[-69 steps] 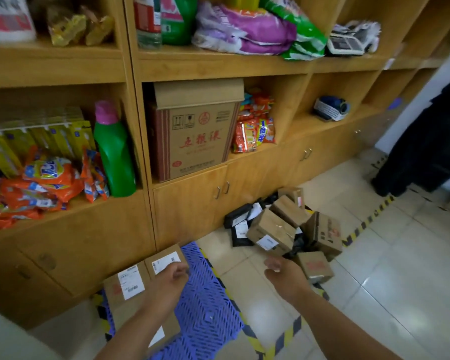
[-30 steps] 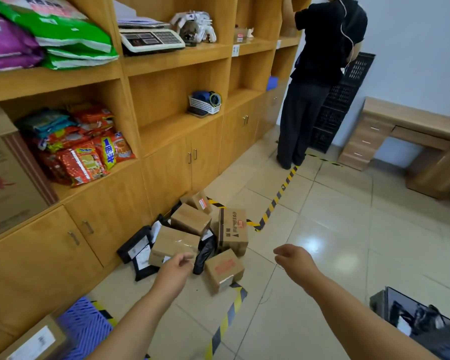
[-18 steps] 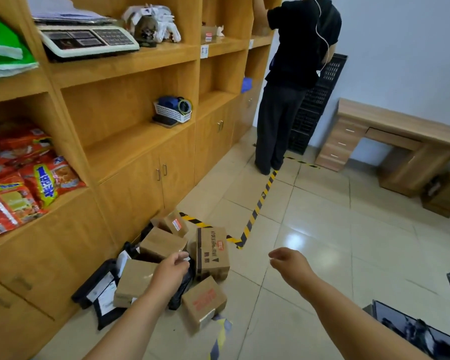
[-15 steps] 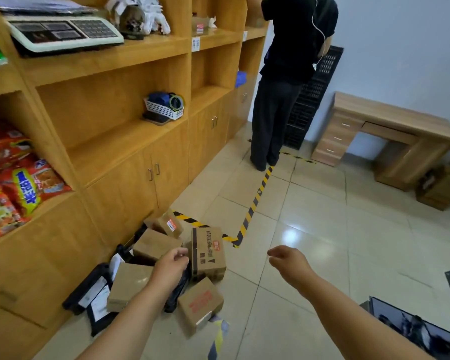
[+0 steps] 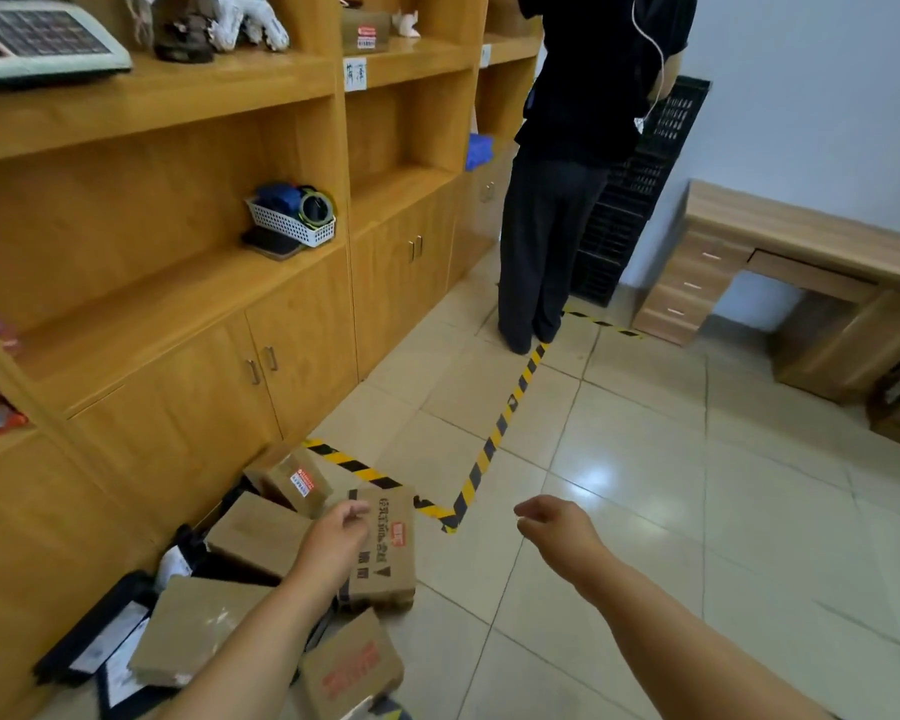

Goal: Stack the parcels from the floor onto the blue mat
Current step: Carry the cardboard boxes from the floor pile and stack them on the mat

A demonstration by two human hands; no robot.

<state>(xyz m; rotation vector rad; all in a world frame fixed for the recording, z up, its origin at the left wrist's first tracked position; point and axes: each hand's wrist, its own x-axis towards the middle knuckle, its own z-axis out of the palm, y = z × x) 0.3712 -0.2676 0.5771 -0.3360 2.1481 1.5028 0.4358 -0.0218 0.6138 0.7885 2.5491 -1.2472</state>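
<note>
Parcels (image 5: 261, 532) lie piled on the floor (image 5: 645, 511) against the cabinet (image 5: 178, 407). Left hand (image 5: 333, 537) hovers above the pile, fingers loosely curled, grip holding nothing. Right hand (image 5: 554, 527) hangs over bare tiles, fingers loosely curled, grip holding nothing. Striped tape (image 5: 494, 439) runs beside the pile.

Parcel pile partly hidden

The left forearm (image 5: 261, 636) covers part of the brown cardboard parcels (image 5: 198, 628); black mailer bags (image 5: 100, 641) beside them run off the bottom edge.
</note>
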